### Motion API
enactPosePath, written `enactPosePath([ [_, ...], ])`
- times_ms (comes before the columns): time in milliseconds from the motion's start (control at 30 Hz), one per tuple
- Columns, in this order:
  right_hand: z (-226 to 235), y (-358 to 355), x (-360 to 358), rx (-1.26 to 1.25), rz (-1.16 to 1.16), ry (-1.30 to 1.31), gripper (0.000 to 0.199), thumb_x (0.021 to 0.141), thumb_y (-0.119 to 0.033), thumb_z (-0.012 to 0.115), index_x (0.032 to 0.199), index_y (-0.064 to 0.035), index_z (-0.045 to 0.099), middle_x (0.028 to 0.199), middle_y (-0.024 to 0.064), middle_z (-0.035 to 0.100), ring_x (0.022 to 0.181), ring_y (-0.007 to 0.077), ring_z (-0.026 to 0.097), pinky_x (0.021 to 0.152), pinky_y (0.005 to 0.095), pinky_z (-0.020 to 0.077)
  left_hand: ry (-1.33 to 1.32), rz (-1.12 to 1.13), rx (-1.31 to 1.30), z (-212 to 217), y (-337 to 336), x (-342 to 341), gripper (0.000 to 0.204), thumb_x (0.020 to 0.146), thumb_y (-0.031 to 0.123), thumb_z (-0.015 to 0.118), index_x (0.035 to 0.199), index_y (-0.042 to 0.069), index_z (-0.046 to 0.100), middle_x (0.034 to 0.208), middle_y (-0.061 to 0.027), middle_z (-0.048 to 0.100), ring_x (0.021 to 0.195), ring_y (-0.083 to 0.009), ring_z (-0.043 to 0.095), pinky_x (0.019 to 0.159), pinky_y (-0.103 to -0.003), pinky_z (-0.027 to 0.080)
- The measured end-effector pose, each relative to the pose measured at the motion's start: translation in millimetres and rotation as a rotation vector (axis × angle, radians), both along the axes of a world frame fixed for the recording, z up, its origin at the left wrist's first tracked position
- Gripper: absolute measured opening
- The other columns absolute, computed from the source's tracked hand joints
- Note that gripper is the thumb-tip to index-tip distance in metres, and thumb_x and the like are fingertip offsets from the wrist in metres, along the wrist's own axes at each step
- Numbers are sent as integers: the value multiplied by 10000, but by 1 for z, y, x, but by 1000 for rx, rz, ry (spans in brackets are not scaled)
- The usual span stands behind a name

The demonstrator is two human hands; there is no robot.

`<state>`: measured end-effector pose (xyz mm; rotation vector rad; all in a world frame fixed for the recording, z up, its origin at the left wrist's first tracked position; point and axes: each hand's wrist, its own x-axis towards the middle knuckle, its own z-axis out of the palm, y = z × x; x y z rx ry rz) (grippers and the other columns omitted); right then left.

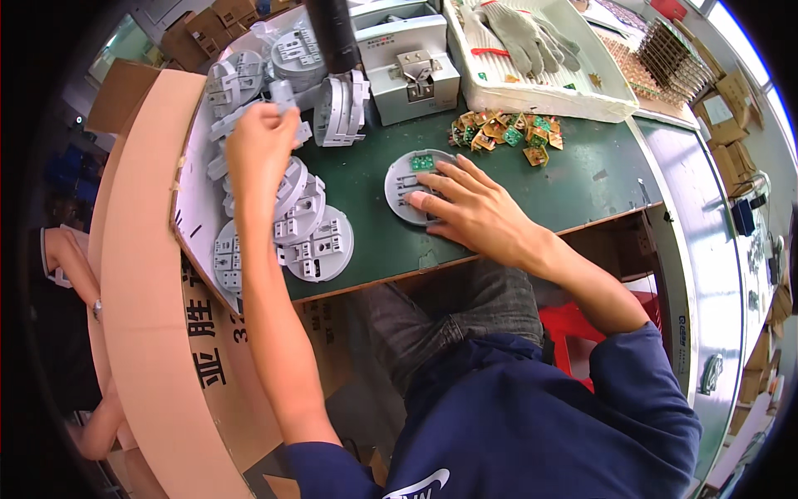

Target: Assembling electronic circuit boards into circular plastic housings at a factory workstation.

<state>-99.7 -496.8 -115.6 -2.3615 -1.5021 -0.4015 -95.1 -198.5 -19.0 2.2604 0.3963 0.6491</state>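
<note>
My left hand [262,145] is raised over the piles of grey parts, its fingers closed on a small light-grey plastic piece [283,93]. My right hand [478,200] lies with fingers spread on a round grey plastic base [401,205] and touches its face. A small green circuit board [422,161] sits in the far part of that base; the fingers hide some of the rest. Beyond my right hand is a loose heap of small brown and green circuit boards [499,130].
Stacked round grey assemblies [320,245] crowd the table's left side. A dark upright post [331,37] rises behind them, beside a grey box-shaped device with a metal clamp [416,75]. A white foam tray [549,98] holds work gloves [519,41]. At far left, another person's arm [75,262] shows.
</note>
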Motion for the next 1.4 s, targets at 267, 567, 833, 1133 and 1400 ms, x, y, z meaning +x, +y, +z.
enactPosePath([
  [267, 24, -66, -2, 803, -536, 597, 299, 1028, -197, 610, 1250, 1, 632, 1094, 89, 697, 947, 154, 643, 773, 315, 528, -233, -36, -167, -27, -68, -96, 226, 971, 172, 738, 996, -19, 621, 850, -63, 679, 717, -123, 647, 642, -269, 535],
  [567, 5, -412, 44, 1238, -1269, 193, 429, 1076, -325, 467, 1394, -51, 554, 1260, 139, 634, 1019, 210, 680, 754, 371, 624, -179, -289, 429, -86, -131, -96, 222, 805, 135, 844, 958, 109, 684, 861, -14, 631, 796, -243, 615, 702, -402, 507],
  [833, -36, -494, 4, -209, -1916, -401, 453, 1043, -425, 550, 1404, -164, 631, 1227, 194, 720, 1184, 372, 660, 1050, 492, 483, -68, -336, 410, -75, -124, -85, 849, 726, 472, 871, 1408, 68, 566, 1475, -171, 471, 1314, -419, 444, 1084, -522, 416],
  [1133, 16, -123, 20, 354, -566, 423, 509, 934, -81, 728, 1425, -148, 607, 997, 58, 671, 805, 145, 613, 720, 289, 521, -44, -394, 269, -107, -121, -69, 941, 767, 410, 886, 1466, -51, 455, 1536, -233, 419, 1330, -431, 442, 1120, -518, 400],
  [1400, -3, -116, 37, 443, -586, 283, 400, 919, -29, 730, 1308, -76, 650, 1052, 77, 710, 827, 139, 642, 739, 288, 537, -142, -270, 316, -103, -134, -76, 981, 788, 509, 853, 1496, -26, 434, 1549, -276, 379, 1386, -436, 394, 1125, -533, 367],
])
